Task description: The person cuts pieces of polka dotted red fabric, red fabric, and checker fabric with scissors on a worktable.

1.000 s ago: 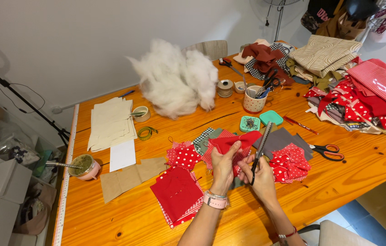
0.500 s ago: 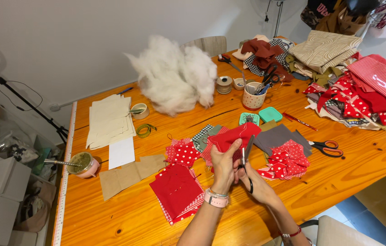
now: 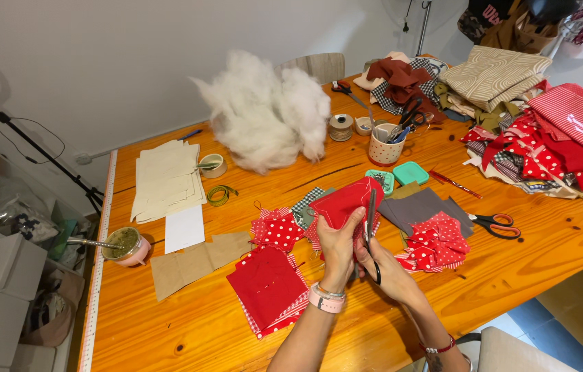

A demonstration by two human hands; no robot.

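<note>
Her left hand (image 3: 338,242) grips the red fabric (image 3: 344,202); right hand (image 3: 382,265) works black scissors (image 3: 372,227), cut barely started.

The right hand (image 3: 382,256) has brought the black scissors (image 3: 371,227) from the right side of the red fabric piece (image 3: 341,203) to upright against it, blades pointing to the far side. The left hand (image 3: 338,242) has drawn the fabric nearer, uncovering the teal pin box (image 3: 380,180) and its lid (image 3: 411,173).
</note>
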